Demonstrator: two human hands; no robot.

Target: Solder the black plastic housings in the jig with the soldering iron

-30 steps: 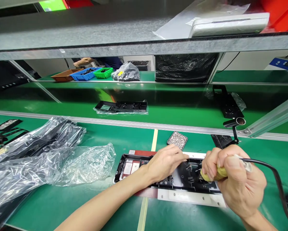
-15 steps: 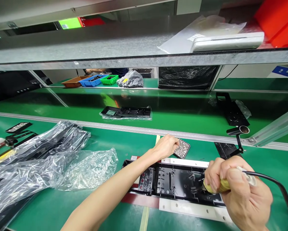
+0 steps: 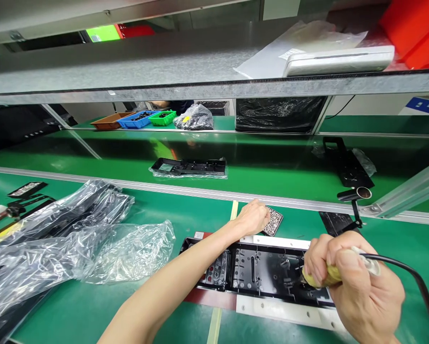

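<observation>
My right hand (image 3: 356,282) is wrapped round a yellow-handled tool (image 3: 325,277) with a black cable, over the right part of a long black plastic housing (image 3: 268,270). The tool's tip is hidden in the housing. White and red fixture strips (image 3: 282,310) run along the housing's sides. Beyond the housing, my left hand (image 3: 253,217) has its fingers pressed together at the left side of a small tray of metal screws (image 3: 273,222). What those fingers hold, if anything, is too small to see. My left forearm crosses above the housing's left end.
Plastic-wrapped black parts (image 3: 56,239) cover the left side. A black tube on an arm (image 3: 355,194) stands at the right. Behind the metal rail (image 3: 185,189) lies another black housing (image 3: 189,166). A metal shelf (image 3: 128,71) spans overhead.
My left hand has shifted slightly to the right over the screw tray, covering more of its left side. My right hand and the tool have hardly moved.
</observation>
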